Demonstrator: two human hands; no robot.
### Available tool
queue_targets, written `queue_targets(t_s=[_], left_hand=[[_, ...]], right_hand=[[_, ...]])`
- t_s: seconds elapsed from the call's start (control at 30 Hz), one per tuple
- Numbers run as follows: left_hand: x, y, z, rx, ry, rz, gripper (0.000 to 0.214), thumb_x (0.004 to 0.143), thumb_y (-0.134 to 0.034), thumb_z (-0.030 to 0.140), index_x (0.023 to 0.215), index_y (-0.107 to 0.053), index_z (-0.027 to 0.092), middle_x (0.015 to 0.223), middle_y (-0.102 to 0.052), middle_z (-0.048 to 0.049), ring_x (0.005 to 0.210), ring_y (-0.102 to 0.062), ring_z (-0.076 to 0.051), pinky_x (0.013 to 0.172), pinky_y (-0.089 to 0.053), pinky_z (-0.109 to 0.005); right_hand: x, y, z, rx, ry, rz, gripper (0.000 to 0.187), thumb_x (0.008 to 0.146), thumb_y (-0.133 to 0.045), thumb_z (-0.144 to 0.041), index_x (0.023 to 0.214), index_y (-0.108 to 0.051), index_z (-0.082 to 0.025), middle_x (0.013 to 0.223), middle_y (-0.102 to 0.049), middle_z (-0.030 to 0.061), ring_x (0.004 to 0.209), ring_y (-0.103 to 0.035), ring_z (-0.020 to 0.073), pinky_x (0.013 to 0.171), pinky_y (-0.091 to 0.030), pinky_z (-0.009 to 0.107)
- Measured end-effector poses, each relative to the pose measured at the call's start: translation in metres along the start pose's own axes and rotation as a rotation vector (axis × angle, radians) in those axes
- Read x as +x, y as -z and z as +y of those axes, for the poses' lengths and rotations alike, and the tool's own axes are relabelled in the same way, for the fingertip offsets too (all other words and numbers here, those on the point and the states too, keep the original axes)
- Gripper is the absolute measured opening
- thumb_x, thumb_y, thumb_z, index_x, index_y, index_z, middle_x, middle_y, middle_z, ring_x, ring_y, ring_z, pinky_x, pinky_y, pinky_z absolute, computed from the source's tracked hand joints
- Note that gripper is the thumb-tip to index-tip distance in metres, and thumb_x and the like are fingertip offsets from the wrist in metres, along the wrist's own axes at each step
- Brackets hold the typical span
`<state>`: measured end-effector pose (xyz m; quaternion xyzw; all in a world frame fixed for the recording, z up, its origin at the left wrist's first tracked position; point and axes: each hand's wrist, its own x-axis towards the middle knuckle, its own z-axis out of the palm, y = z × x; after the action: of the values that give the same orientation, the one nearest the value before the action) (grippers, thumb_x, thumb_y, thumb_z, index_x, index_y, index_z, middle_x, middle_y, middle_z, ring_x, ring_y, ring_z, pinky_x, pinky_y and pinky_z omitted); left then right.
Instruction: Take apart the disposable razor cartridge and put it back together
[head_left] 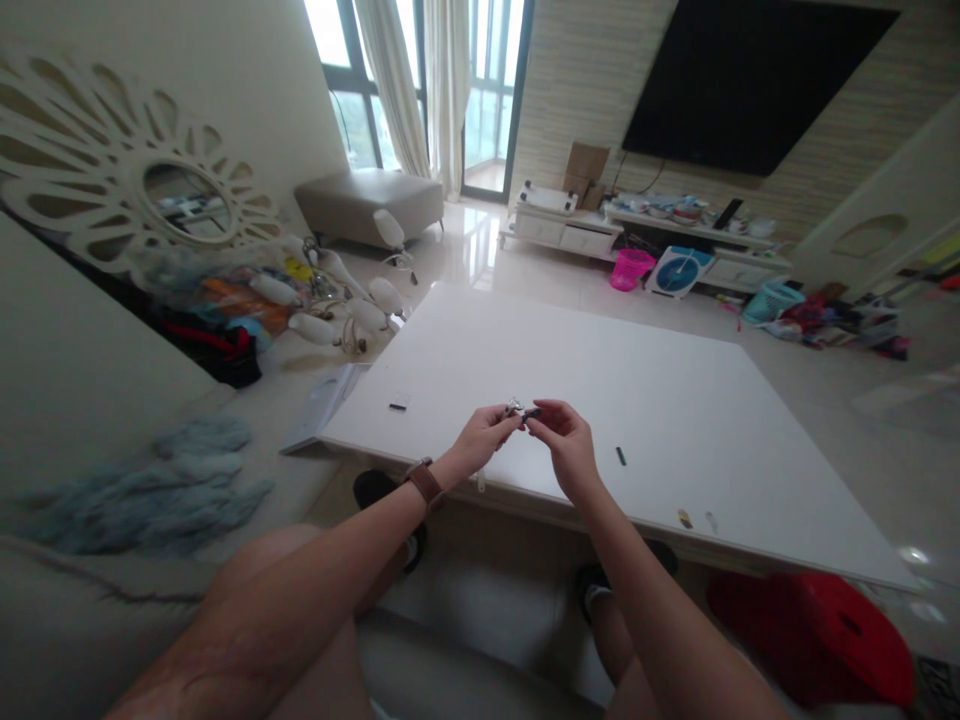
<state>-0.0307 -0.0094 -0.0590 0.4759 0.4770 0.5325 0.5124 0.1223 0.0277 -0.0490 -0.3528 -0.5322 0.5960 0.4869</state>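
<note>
My left hand (484,437) is closed, its fingertips pinching a small silvery piece (514,405) whose kind I cannot make out. Opposite it, my right hand (568,445) pinches a small dark piece (531,413) between thumb and fingers. The two pieces meet or nearly meet above the white table (585,360); I cannot tell whether they are joined. A short black strip (621,456) lies to the right of my right hand. Another black piece (397,407) rests on the left part of the table.
Two small items, one dark and yellowish (685,518) and one pale (712,521), lie near the table's front edge. A red object (817,635) stands below at right. A chandelier with white shades (367,315) is on the floor beyond the table's left side.
</note>
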Motion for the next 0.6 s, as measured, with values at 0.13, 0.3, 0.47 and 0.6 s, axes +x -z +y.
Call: queue_targets(t_s=[0.13, 0.3, 0.47, 0.6], left_hand=[[-0.001, -0.001, 0.003, -0.018, -0.012, -0.009, 0.036, 0.081, -0.061, 0.049, 0.079, -0.062, 0.014, 0.053, -0.039, 0.0071, 0.049, -0.031, -0.008, 0.048, -0.021, -0.025], [-0.003, -0.001, 0.006, 0.032, -0.063, 0.007, 0.035, 0.086, -0.057, 0.048, 0.081, -0.062, 0.014, 0.059, -0.041, 0.0058, 0.054, -0.032, -0.009, 0.053, -0.025, -0.026], [-0.008, -0.003, 0.008, 0.133, -0.083, -0.008, 0.045, 0.097, -0.037, 0.048, 0.078, -0.062, 0.015, 0.057, -0.039, 0.0043, 0.057, -0.036, -0.012, 0.058, -0.029, -0.028], [-0.014, -0.007, 0.008, 0.195, -0.099, -0.101, 0.047, 0.099, -0.035, 0.049, 0.075, -0.06, 0.017, 0.061, -0.043, 0.0027, 0.06, -0.039, -0.013, 0.06, -0.031, -0.028]], right_hand=[[0.002, 0.001, 0.005, 0.021, -0.011, -0.036, 0.028, 0.069, -0.084, -0.029, 0.094, -0.074, -0.02, 0.082, -0.072, 0.0025, 0.073, -0.065, 0.0155, 0.069, -0.05, 0.03], [0.005, 0.004, 0.007, 0.027, -0.001, 0.019, 0.022, 0.074, -0.081, -0.033, 0.09, -0.075, -0.02, 0.082, -0.074, 0.0046, 0.075, -0.068, 0.0172, 0.07, -0.049, 0.031], [0.007, 0.004, 0.007, 0.177, -0.063, 0.199, 0.026, 0.065, -0.086, -0.032, 0.083, -0.073, -0.019, 0.081, -0.074, 0.0045, 0.075, -0.069, 0.0176, 0.073, -0.051, 0.033], [0.004, -0.002, 0.008, 0.28, -0.17, 0.185, 0.029, 0.059, -0.089, -0.031, 0.08, -0.072, -0.019, 0.083, -0.074, 0.0044, 0.077, -0.069, 0.0177, 0.07, -0.053, 0.031]])
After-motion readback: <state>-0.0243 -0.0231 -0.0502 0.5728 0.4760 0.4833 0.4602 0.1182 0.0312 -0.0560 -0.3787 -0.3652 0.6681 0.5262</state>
